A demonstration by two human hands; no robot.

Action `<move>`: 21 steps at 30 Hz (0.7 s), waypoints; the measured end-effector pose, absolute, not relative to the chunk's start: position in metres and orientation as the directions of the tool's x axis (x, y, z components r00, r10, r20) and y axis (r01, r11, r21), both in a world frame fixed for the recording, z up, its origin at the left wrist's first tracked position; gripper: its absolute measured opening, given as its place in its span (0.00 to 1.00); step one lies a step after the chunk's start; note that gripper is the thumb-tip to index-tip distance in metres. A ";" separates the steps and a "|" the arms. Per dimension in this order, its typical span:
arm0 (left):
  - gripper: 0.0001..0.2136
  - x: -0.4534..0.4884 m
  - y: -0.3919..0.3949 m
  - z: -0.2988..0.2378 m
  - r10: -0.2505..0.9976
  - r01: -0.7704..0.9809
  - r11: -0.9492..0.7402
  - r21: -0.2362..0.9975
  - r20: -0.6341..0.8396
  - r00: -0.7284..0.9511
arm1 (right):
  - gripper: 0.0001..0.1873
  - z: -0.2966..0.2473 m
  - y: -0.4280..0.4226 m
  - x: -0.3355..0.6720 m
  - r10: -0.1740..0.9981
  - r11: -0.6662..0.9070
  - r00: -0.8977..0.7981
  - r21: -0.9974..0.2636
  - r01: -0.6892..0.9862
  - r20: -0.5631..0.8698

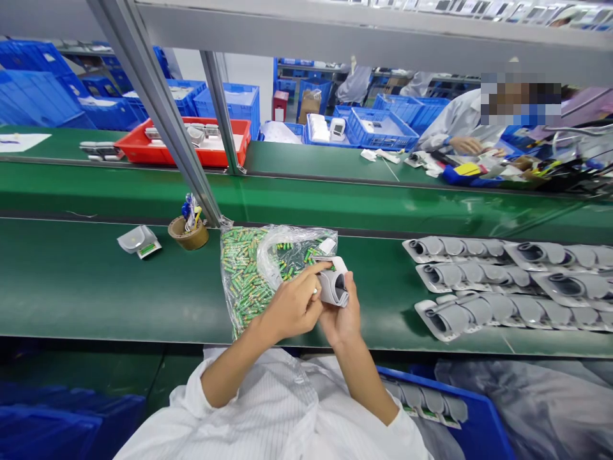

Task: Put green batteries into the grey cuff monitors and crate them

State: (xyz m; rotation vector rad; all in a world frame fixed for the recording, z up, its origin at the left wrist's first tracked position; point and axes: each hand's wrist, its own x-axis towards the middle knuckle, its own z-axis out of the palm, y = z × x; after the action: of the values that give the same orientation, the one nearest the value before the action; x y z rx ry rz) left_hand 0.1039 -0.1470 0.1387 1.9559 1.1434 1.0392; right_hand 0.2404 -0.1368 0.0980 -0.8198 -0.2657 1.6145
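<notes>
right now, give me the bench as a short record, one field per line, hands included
right hand: holding a rolled gray cuff
left hand: index finger extended onto the held piece's upper edge
under and beside the hands: clear bag of green batteries
left of bag: tape roll with small items standing in it; farther left, a separate gray cuff
right side: rows of rolled cuffs
far bench, left: red tray

Your left hand (295,305) masks part of the rolled gray cuff (330,287), and the fingers of your right hand (343,319) vanish beneath it. Your left forearm (234,367) hides a corner of the plastic bag (269,262), where print on the green batteries (244,271) is too small to read. Cuff rows (502,310) run past the right edge; a co-worker's (453,116) face is blurred out; the bottom edge crops a blue bin (484,421).
</notes>
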 end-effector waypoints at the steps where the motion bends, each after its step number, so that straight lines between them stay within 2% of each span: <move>1: 0.10 0.103 -0.147 0.139 0.894 0.396 -0.423 0.815 0.304 0.330 | 0.28 0.097 -0.136 0.240 0.934 -0.238 -0.010 -0.599 -0.764 -0.358; 6: 0.11 0.098 -0.141 0.136 0.887 0.454 -0.441 0.774 0.300 0.350 | 0.28 0.092 -0.137 0.241 0.926 -0.269 -0.038 -0.588 -0.763 -0.375; 13: 0.09 0.105 -0.145 0.123 0.894 0.565 -0.444 0.695 0.303 0.330 | 0.25 0.084 -0.134 0.244 0.910 -0.283 -0.069 -0.491 -0.824 -0.409; 19: 0.11 0.097 -0.137 0.127 0.846 0.482 -0.508 0.714 0.309 0.434 | 0.22 0.084 -0.130 0.251 0.921 -0.312 -0.111 -0.538 -0.783 -0.374; 21: 0.10 0.098 -0.135 0.123 0.847 0.521 -0.513 0.683 0.305 0.435 | 0.20 0.082 -0.128 0.251 0.919 -0.300 -0.101 -0.512 -0.805 -0.381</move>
State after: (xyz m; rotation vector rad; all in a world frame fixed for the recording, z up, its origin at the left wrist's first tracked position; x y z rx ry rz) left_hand 0.0980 -0.1346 0.1227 2.1957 1.1500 0.8748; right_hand 0.2515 -0.1282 0.0824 -0.7645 -0.2034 1.7183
